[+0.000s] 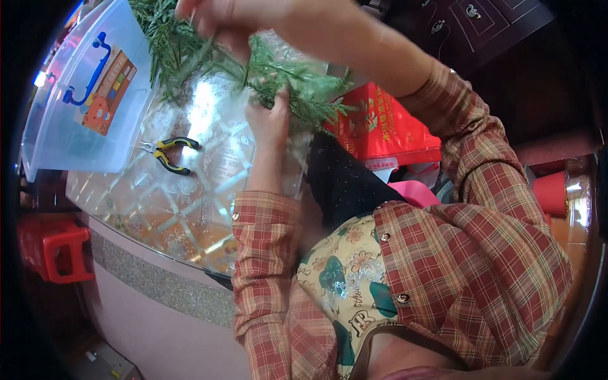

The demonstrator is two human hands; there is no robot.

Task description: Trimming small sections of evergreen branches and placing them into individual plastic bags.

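My left hand [269, 114] is closed around the lower part of a green pine-like sprig [304, 104], whose needles spread to the right over my lap. Above it, at the top edge, my right hand [221, 22] is blurred by motion. Its fingers look curled over the greenery, and what they hold is hard to make out. A pile of similar green sprigs [166, 44] lies beyond the hands at the upper left. Pliers [171, 155] with yellow and black handles rest on the table, left of my left forearm, their jaws pointing left.
A clear plastic box [60, 136] with a blue handle stands at the table's left. The glossy patterned cover of the table [158, 221] reflects light. A red bag [392, 126] is right of my lap. Below the table's left edge is a red stool [57, 250]; dark cabinets [481, 25] are at upper right.
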